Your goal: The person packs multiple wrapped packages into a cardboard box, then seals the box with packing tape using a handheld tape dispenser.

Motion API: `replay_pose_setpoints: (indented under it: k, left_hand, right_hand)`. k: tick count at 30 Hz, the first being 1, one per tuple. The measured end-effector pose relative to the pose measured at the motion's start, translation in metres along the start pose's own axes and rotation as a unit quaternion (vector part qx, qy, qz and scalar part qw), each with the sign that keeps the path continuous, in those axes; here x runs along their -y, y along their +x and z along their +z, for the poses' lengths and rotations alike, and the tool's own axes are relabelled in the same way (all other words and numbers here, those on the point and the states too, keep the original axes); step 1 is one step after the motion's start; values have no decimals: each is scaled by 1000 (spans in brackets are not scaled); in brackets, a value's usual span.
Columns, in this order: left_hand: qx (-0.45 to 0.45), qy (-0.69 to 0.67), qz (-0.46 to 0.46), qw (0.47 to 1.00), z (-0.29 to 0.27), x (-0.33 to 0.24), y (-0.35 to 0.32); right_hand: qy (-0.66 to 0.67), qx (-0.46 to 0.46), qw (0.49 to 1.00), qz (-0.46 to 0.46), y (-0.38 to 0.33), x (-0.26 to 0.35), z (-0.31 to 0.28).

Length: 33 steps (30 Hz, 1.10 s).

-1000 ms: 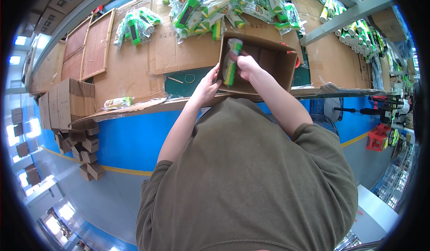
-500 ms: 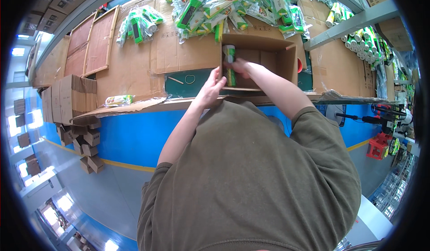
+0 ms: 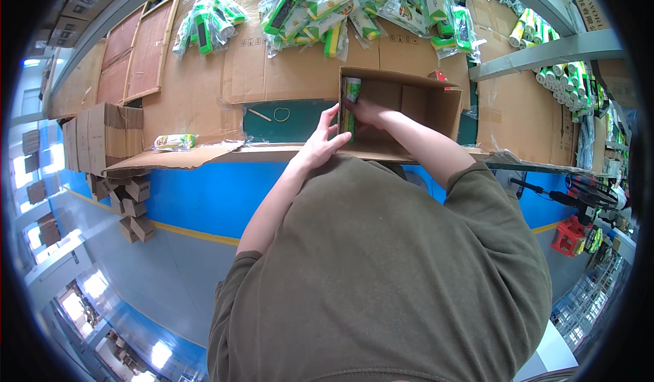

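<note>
A person in an olive sweatshirt leans over a cardboard-covered worktop [image 3: 197,89], both bare hands at an open cardboard box [image 3: 402,113] near its front edge. The right hand [image 3: 364,113] is sunk inside the box, its grip clenched on a green-and-white packet [image 3: 350,103] that stands upright against the box's left inner wall, long axis running up the wall from floor towards rim. The packet lies just to the left of that hand and touching it, so the grip meets it from the side, not from above; how far the fingers wrap behind it cannot be told. The left hand [image 3: 320,144] is outside the box, grip released, palm and spread fingers [image 3: 330,120] laid flat against the outer face of the same left wall, apparently bracing it. The wall thus stands between the two hands, with the right one plainly nearer the packet. A heap of like green packets [image 3: 354,4] in clear wrap lies along the far side of the worktop, beyond the box; a smaller bundle [image 3: 204,21] sits to the left of the heap. One stray packet [image 3: 174,140] rests near the front left edge, well apart from both hands, beside a stack of flattened cartons [image 3: 95,137].
</note>
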<state>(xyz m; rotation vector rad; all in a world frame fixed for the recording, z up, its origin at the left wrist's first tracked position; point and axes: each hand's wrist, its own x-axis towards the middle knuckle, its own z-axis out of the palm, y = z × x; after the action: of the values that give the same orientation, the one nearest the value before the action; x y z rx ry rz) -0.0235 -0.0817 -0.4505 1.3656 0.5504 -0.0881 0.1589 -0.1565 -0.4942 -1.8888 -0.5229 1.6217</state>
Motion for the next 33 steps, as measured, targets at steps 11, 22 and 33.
replay_pose_setpoints:
  k: [11, 22, 33]
  left_hand:
    - [-1, -80, 39, 996, 3, 17, 5]
    - [-16, -101, 33, 994, 2, 12, 2]
    - [-163, 112, 67, 978, -45, -16, 33]
  right_hand:
    - [-77, -221, 968, -92, 36, -6, -12]
    - [-73, -232, 967, -78, 46, -15, -3]
    - [-308, -89, 943, -88, -27, 24, -48]
